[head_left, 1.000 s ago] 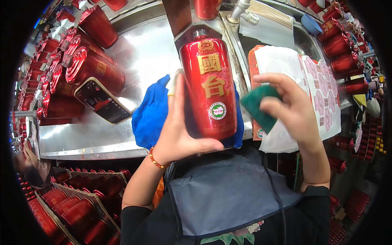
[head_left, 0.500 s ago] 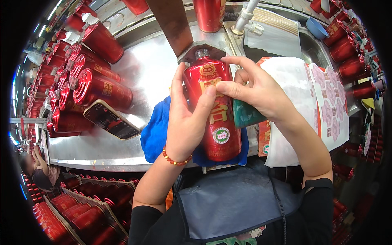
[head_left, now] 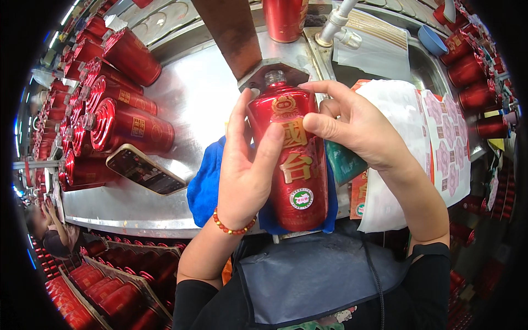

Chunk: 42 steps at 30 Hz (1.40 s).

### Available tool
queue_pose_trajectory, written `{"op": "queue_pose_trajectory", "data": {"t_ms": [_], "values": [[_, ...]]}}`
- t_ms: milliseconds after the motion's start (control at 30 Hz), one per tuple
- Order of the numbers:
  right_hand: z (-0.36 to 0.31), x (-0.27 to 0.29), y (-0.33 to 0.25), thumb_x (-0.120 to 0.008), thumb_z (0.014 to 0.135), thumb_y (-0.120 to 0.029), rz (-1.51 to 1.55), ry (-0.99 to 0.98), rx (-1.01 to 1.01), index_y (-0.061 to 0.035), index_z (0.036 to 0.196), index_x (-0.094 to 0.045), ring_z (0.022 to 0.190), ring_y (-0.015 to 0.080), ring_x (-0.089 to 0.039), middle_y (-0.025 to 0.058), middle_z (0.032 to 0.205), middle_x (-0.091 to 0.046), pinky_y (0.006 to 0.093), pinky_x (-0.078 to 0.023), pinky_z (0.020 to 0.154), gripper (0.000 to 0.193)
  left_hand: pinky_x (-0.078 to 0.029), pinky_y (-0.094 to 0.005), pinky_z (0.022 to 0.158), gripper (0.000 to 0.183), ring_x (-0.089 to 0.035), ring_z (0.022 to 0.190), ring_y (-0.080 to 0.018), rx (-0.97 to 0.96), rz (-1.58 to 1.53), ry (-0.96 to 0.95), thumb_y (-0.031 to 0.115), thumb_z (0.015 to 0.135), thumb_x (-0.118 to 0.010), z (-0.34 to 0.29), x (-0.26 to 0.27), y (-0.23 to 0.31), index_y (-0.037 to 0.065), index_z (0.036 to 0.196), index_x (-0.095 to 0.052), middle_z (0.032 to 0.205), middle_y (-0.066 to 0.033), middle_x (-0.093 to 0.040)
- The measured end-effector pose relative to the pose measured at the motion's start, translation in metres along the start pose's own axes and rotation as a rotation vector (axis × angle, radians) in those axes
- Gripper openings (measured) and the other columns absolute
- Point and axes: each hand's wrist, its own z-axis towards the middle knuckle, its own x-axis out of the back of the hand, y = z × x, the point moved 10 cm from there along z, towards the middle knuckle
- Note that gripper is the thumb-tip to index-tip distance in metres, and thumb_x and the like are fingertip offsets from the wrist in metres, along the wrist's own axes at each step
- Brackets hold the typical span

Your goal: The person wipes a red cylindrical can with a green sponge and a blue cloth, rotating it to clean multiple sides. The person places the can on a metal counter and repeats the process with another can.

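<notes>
A red bottle [head_left: 291, 165] with gold lettering, a round white-and-green sticker and a bare, uncapped neck lies tilted in front of me, its neck pointing away. My left hand [head_left: 247, 159] wraps its left side, thumb pressed on the front beside a gold character. On the right, my right hand [head_left: 349, 124] grips the upper edge, index finger at the shoulder and thumb on the front. A green flat piece, like a scraper [head_left: 345, 164], sits under my right hand; whether its fingers hold it is hidden. Beneath the bottle is a blue cloth [head_left: 206, 181].
Several red bottles [head_left: 135, 124] crowd the left of the metal bench, beside a phone [head_left: 144, 169]. A brown post [head_left: 228, 33] rises beyond my bottle. Sheets of labels [head_left: 445, 143] lie to the right, near a tap [head_left: 335, 27], sink and blue bowl [head_left: 432, 39]. Crated bottles stand lower left.
The bottle sits slightly lower in view. My right thumb has moved right, away from the left thumb, uncovering the upper gold character. The green piece has shifted right with that hand.
</notes>
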Motion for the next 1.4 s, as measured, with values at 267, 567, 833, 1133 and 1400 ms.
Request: {"op": "queue_pose_trajectory", "data": {"t_ms": [267,567,833,1133,1400], "values": [[-0.001,-0.002,-0.004,-0.082,0.089,-0.022,-0.067,-0.030,0.023,-0.0001,0.144,-0.051,0.079,0.0044,-0.056,-0.0034,0.080,-0.058,0.0195,-0.041,0.072,0.067,-0.043,-0.0337,0.110,0.064,-0.050,0.134,-0.0191,0.008,-0.034,-0.018,0.014,0.106,-0.060,0.000,-0.001,-0.002,-0.003,0.158,-0.027,0.150,-0.0147,-0.045],[0.012,0.011,-0.015,-0.085,0.087,-0.036,0.014,0.037,0.086,0.0038,0.131,-0.059,0.069,0.0045,-0.059,0.0003,0.073,-0.064,0.0210,-0.043,0.060,0.065,-0.041,-0.0335,0.112,0.067,-0.049,0.135,-0.0196,0.012,-0.067,-0.043,0.019,0.105,-0.063,0.001,0.000,-0.004,-0.004,0.157,-0.028,0.151,-0.0157,-0.043],[0.017,0.004,-0.027,-0.070,0.101,-0.028,-0.374,-0.098,0.031,-0.0009,0.131,-0.062,0.076,0.0024,-0.056,-0.0044,0.082,-0.063,0.0185,-0.046,0.073,0.041,-0.041,-0.0346,0.112,0.071,-0.048,0.136,-0.0219,-0.021,0.034,-0.033,0.022,0.103,-0.067,0.004,0.003,-0.008,-0.003,0.157,-0.029,0.147,-0.0166,-0.044],[0.014,0.017,-0.094,-0.075,0.091,-0.006,-0.329,-0.052,0.391,-0.0034,0.129,-0.065,0.102,0.0102,-0.066,0.0031,0.107,-0.069,0.0254,-0.052,0.093,0.039,-0.041,-0.0398,0.113,0.096,-0.047,0.137,-0.0278,-0.044,0.083,-0.083,0.022,0.091,-0.080,0.002,-0.002,-0.008,-0.003,0.160,-0.018,0.147,-0.0198,-0.039],[-0.005,-0.005,-0.108,-0.079,0.085,-0.002,-0.648,-0.031,0.447,0.0027,0.109,-0.072,0.089,0.0097,-0.066,0.0032,0.097,-0.071,0.0238,-0.053,0.080,0.025,-0.041,-0.0392,0.114,0.094,-0.047,0.138,-0.0253,-0.085,0.037,-0.114,0.019,0.092,-0.078,0.002,-0.007,-0.003,-0.004,0.159,-0.016,0.149,-0.0202,-0.043]]}}
